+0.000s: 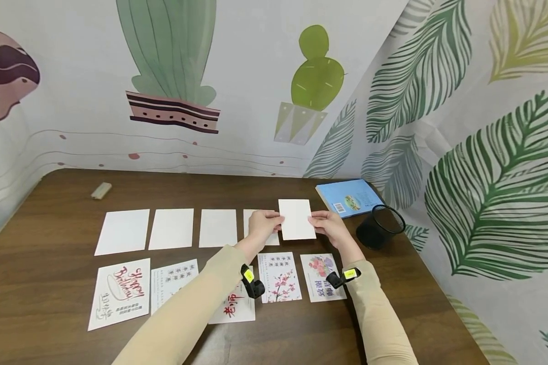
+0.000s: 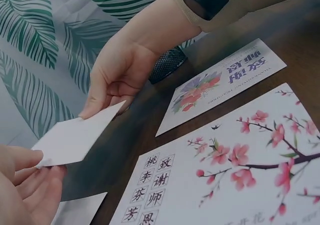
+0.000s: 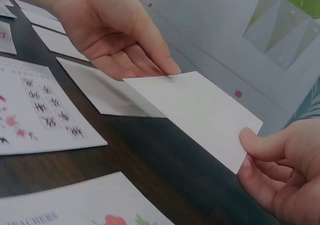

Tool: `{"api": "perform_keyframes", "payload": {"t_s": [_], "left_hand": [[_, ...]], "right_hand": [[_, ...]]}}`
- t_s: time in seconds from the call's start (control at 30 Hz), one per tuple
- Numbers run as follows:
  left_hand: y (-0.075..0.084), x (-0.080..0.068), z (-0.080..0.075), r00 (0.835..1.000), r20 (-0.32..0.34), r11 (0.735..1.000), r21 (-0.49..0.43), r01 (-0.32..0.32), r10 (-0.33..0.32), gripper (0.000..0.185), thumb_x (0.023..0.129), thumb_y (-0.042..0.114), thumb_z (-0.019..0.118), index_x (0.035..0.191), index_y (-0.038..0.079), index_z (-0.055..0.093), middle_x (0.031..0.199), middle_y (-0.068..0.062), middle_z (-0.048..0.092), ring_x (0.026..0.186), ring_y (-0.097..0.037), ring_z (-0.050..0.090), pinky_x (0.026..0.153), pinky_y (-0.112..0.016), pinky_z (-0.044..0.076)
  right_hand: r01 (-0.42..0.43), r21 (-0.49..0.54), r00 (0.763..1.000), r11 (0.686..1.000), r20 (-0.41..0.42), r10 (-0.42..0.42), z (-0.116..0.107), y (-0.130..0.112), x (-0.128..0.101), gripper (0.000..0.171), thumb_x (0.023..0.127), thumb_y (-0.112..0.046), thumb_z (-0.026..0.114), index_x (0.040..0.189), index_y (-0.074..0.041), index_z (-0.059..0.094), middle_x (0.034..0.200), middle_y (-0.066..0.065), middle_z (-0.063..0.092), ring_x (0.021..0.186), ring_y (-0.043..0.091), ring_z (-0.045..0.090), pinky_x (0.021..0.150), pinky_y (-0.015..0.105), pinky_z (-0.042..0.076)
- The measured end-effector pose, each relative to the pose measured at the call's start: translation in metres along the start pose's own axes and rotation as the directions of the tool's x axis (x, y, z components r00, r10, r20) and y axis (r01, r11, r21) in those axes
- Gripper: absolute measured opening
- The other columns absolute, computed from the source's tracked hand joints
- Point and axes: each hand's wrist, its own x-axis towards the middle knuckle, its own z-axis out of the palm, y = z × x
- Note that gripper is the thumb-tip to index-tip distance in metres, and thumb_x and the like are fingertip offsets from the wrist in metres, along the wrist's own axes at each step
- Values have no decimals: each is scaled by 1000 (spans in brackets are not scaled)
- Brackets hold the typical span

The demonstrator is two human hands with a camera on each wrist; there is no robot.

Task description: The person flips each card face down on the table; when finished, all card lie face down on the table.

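A blank white card (image 1: 297, 219) is held level above the table by both hands. My left hand (image 1: 261, 226) pinches its left edge, thumb on top and fingers beneath. On the opposite edge my right hand (image 1: 332, 227) pinches it the same way, as the right wrist view shows with the raised card (image 3: 200, 112). Partly under the left hand lies another blank card (image 1: 270, 240) in the back row. Nearer to me are a card with pink plum blossoms (image 1: 280, 279) and a card with a flower bouquet (image 1: 318, 268).
More blank cards (image 1: 172, 229) continue the back row leftward. In front lie a Happy Birthday card (image 1: 120, 294) and other printed cards, partly covered by the left sleeve. A blue book (image 1: 347, 195) and a black mesh pen holder (image 1: 378, 229) stand at right; an eraser (image 1: 101, 190) lies back left.
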Motion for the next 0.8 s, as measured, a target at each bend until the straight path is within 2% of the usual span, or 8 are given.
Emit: {"api": "perform_keyframes", "payload": {"t_s": [0.23, 0.37, 0.53, 0.8], "left_hand": [[-1, -2, -2, 1000, 2, 1000, 7, 9, -9, 26, 89, 8, 70, 111, -6, 68, 106, -21, 71, 87, -25, 73, 79, -30, 59], [0, -4, -1, 1000, 18, 1000, 7, 26, -26, 26, 89, 7, 69, 112, -6, 68, 107, -21, 71, 91, -27, 72, 81, -29, 59], [0, -6, 0, 997, 57, 999, 32, 40, -42, 30, 88, 6, 69, 115, -6, 67, 109, -20, 70, 92, -25, 72, 81, -27, 58], [-6, -4, 2, 995, 70, 993, 99, 57, -64, 29, 86, 5, 70, 114, -4, 67, 105, -18, 72, 82, -17, 69, 78, -25, 57]], "right_hand": [[-31, -27, 999, 999, -40, 30, -1, 6, 5, 42, 94, -7, 64, 127, 16, 51, 97, 1, 65, 76, 2, 61, 70, 16, 54], [-47, -38, 997, 998, -65, 44, -1, 8, 6, 40, 93, -5, 64, 125, 17, 53, 94, 3, 67, 73, 1, 62, 67, 16, 54], [-58, -89, 994, 994, -100, 49, 0, 9, 6, 39, 91, -7, 67, 122, 14, 57, 99, 8, 69, 73, 2, 62, 67, 16, 54], [-76, -168, 986, 983, -160, 49, 3, 9, 4, 38, 88, -12, 72, 117, 11, 63, 105, 16, 71, 71, 4, 63, 67, 19, 56]]}}
